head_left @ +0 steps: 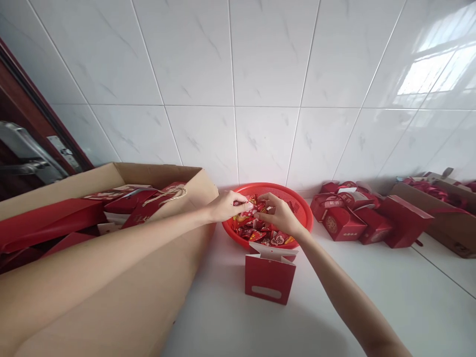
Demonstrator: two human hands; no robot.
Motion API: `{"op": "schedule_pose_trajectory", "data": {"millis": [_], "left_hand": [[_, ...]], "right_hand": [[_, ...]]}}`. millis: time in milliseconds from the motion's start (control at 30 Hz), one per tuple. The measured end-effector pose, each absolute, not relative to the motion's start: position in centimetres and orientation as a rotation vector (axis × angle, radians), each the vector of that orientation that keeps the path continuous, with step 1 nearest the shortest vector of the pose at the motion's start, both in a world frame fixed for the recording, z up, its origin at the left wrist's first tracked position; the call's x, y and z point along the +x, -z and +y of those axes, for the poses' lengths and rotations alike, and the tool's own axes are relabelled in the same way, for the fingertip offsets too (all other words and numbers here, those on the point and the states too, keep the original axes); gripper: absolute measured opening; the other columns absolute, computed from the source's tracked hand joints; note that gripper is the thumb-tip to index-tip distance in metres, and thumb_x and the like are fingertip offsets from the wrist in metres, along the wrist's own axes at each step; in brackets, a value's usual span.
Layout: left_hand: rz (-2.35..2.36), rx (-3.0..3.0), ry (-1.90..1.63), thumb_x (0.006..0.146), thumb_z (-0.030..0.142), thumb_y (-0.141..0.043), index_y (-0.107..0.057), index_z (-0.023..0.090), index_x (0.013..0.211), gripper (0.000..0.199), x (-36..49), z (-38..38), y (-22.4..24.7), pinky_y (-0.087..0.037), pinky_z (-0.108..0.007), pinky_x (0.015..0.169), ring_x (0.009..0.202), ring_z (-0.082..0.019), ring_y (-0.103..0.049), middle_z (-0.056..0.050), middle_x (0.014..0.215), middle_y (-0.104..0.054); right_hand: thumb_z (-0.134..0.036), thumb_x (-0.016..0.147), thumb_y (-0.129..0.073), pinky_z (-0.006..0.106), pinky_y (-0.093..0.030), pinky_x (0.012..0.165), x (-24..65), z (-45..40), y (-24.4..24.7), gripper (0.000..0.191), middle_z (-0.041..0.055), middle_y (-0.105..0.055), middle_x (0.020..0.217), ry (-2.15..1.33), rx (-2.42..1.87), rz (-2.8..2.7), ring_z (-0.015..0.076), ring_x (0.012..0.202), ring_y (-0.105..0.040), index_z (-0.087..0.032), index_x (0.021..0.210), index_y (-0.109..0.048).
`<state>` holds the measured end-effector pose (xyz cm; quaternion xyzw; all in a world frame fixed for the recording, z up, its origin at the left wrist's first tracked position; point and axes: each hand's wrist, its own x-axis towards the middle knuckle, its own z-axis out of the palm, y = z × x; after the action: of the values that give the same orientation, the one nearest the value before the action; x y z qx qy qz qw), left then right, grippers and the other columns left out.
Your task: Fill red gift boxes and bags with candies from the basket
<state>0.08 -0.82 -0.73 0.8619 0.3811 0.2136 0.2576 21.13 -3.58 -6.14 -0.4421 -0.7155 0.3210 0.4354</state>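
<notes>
the left hand [225, 206] and the right hand [278, 212] were both over a red plastic basket [305, 214] full of wrapped candies [255, 234]. the basket was round, with little holes in its side, and it sat on the white table [223, 317] close to the wall [266, 144]. the left hand had its thumb and pointing finger close together at some red wrapper, but i cannot tell if it was pinching a candy. the right hand faced it with bent fingers, and there was a gap between its thumb and fingers. the candies were mostly red, with some gold and white bits on them, and they lay in a heap. just in front of the basket, a red paper box [269, 277] stood up on the table with its top open. its flaps were white on the inside, and it had a long pale shape low on the front. on the left was a big cardboard box [182, 267] with red packages [74, 218] and a twisted rope handle [167, 195] in it. on the right of the basket, a bunch of red gift boxes [344, 223] sat close together. past them was a brown carton [442, 225] with dark red ribbons [433, 191] in it.
</notes>
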Motion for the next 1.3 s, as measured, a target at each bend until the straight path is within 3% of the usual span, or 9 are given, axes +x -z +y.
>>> {"op": "schedule_pose_trajectory", "data": {"millis": [133,233,367,533,667,800,1067,1167,1300], "left_hand": [[1.026,2.367,-0.554,0.086,0.054,-0.055,-0.063,0.018,0.071,0.04,0.4,-1.2,0.6,-0.039,-0.026,0.062,0.066,-0.014,-0.052,0.002,0.069,-0.06],[1.08,2.359,-0.581,0.079,0.053,-0.064,-0.07,0.018,0.089,0.037,0.6,-1.7,0.5,-0.047,-0.029,0.077,0.087,-0.021,-0.063,-0.003,0.093,-0.071],[1.049,2.321,-0.591,0.08,0.047,-0.064,-0.07,0.019,0.11,0.041,1.0,-2.6,0.0,-0.045,-0.034,0.099,0.113,-0.027,-0.062,-0.007,0.12,-0.071],[0.941,2.331,-0.624,0.086,0.041,-0.06,-0.068,0.018,0.116,0.038,1.4,-4.1,-1.1,-0.048,-0.032,0.096,0.112,-0.024,-0.062,-0.007,0.122,-0.07],[0.931,2.689,-0.646,0.092,0.027,-0.048,-0.071,0.02,0.111,0.03,1.2,-5.0,-1.7,-0.049,-0.03,0.081,0.095,-0.02,-0.065,-0.007,0.111,-0.069],[0.976,3.082,-0.375,0.089,0.017,-0.042,-0.077,0.022,0.092,0.035,0.8,-5.8,-1.9,-0.039,-0.027,0.058,0.065,-0.015,-0.057,-0.006,0.091,-0.063],[0.836,2.874,-0.085,0.087,0.038,-0.059,-0.073,0.021,0.081,0.023,1.1,-7.0,-1.9,-0.039,-0.025,0.058,0.066,-0.013,-0.055,-0.004,0.094,-0.06],[0.824,2.773,-0.068,0.093,0.028,-0.048,-0.061,0.017,0.064,0.033,1.3,-6.8,-1.4,-0.037,-0.025,0.059,0.065,-0.012,-0.051,-0.002,0.082,-0.055],[0.799,2.678,-0.058,0.092,0.022,-0.044,-0.048,0.017,0.062,0.031,1.5,-6.4,-1.0,-0.036,-0.026,0.061,0.068,-0.014,-0.048,-0.002,0.077,-0.05]], "right_hand": [[-0.038,0.08,-0.073,0.037,-0.055,0.082,21.8,-4.0,5.8,0.033,0.0078,-0.071,0.105,-0.766,-1.072,-1.772,0.0235,0.095,-0.066,-0.02,0.107,-0.066],[-0.05,0.077,-0.074,0.033,-0.054,0.065,22.6,-4.7,5.4,0.039,0.0051,-0.069,0.082,-0.865,-1.07,-1.625,0.0208,0.075,-0.066,-0.018,0.098,-0.068],[-0.054,0.075,-0.075,0.027,-0.045,0.047,23.9,-6.2,4.7,0.039,-0.0026,-0.057,0.064,-0.97,-1.038,-1.5,0.012,0.05,-0.052,-0.019,0.088,-0.064],[-0.051,0.08,-0.073,0.025,-0.043,0.044,25.3,-9.1,3.2,0.034,-0.0046,-0.053,0.064,-1.069,-1.02,-1.501,0.0099,0.046,-0.05,-0.022,0.087,-0.057],[-0.047,0.085,-0.07,0.023,-0.042,0.048,25.9,-11.7,1.7,0.031,-0.0043,-0.054,0.065,-1.066,-0.984,-1.634,0.0092,0.051,-0.049,-0.02,0.093,-0.057],[-0.041,0.088,-0.067,0.023,-0.042,0.052,25.7,-13.5,1.0,0.022,-0.0015,-0.058,0.075,-0.893,-1.049,-1.844,0.0104,0.06,-0.049,-0.02,0.094,-0.061],[-0.027,0.088,-0.063,0.023,-0.036,0.055,24.0,-14.5,1.4,0.006,-0.002,-0.061,0.074,-0.587,-1.287,-2.064,0.0117,0.061,-0.047,-0.022,0.086,-0.062],[-0.027,0.088,-0.062,0.023,-0.033,0.054,23.5,-14.8,1.4,0.01,-0.003,-0.06,0.07,-0.488,-1.337,-2.054,0.0111,0.057,-0.044,-0.022,0.08,-0.059],[-0.029,0.089,-0.063,0.023,-0.035,0.054,23.2,-14.8,1.6,0.007,-0.0035,-0.061,0.069,-0.504,-1.3,-2.029,0.0111,0.057,-0.044,-0.023,0.085,-0.061]]}}
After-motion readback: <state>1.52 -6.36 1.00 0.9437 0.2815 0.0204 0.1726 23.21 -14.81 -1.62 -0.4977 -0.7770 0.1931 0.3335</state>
